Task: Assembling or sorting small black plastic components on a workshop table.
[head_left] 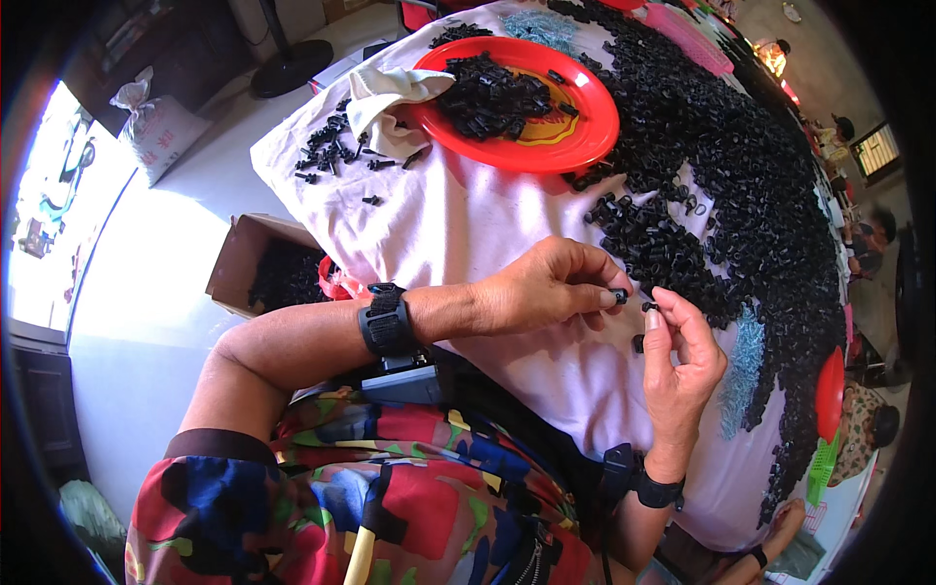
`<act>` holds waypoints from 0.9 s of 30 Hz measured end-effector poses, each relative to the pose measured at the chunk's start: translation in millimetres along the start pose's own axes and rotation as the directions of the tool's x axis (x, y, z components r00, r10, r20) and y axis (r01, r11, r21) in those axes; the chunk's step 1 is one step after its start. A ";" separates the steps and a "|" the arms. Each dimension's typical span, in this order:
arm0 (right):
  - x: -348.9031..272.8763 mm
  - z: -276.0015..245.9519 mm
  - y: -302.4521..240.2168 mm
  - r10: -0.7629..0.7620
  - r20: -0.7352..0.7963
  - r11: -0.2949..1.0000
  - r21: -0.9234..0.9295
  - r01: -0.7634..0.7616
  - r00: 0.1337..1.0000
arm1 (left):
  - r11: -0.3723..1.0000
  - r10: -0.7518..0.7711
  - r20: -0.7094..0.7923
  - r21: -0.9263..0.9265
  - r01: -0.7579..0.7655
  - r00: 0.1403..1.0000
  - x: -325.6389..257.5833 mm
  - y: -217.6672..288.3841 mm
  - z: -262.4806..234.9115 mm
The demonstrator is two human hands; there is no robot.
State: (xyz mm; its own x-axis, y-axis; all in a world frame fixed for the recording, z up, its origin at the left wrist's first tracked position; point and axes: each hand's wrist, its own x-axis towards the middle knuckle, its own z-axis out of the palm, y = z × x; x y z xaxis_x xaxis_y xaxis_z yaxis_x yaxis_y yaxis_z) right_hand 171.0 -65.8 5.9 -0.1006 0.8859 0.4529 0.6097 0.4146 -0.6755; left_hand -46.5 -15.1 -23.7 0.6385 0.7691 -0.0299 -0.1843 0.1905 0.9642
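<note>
My left hand [556, 288] pinches a small black plastic part [619, 295] between thumb and forefinger. Close beside it, my right hand [687, 356] has its thumb and forefinger together on another tiny black piece [650, 306]. One more black piece [639, 343] shows by the right thumb; whether the curled fingers hold it or it lies on the cloth, I cannot tell. Both hands are above the pale pink cloth [546, 375]. Beyond them spreads a large heap of small black plastic parts [751, 175].
A red plate [575, 151] holds more black parts, with a white glove [375, 112] at its left rim. Bluish small pieces [746, 370] lie in a pile at the right. Below the left edge stands a cardboard box [231, 258]. Another person's hand [785, 522] rests near the lower right.
</note>
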 end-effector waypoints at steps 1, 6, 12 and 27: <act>-0.1 1.5 -1.5 0.023 -0.015 0.999 0.024 -0.022 1.000 | 1.000 0.017 0.006 0.011 -0.017 1.000 -0.4 -0.7 -0.1; -1.9 1.1 -1.6 0.031 0.000 0.999 0.028 -0.031 1.000 | 0.998 0.045 -0.028 -0.052 -0.046 0.999 2.8 -5.4 5.8; 3.6 0.2 -6.5 -0.118 0.082 0.989 -0.075 0.124 0.990 | 0.980 0.143 0.004 0.136 -0.142 0.990 4.6 -11.0 4.3; 5.0 -0.2 -4.9 -0.127 0.123 0.990 -0.053 0.134 0.984 | 0.970 0.114 -0.014 0.216 -0.109 0.993 2.4 -7.9 6.9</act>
State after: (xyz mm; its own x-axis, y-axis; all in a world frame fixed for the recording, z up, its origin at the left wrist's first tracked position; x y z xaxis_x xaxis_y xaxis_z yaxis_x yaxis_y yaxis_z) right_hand 167.6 -63.5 11.6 -0.2727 0.8449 0.4601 0.6318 0.5179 -0.5767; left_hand -38.3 -19.1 -29.5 0.6030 0.7940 0.0769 -0.0866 -0.0307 0.9958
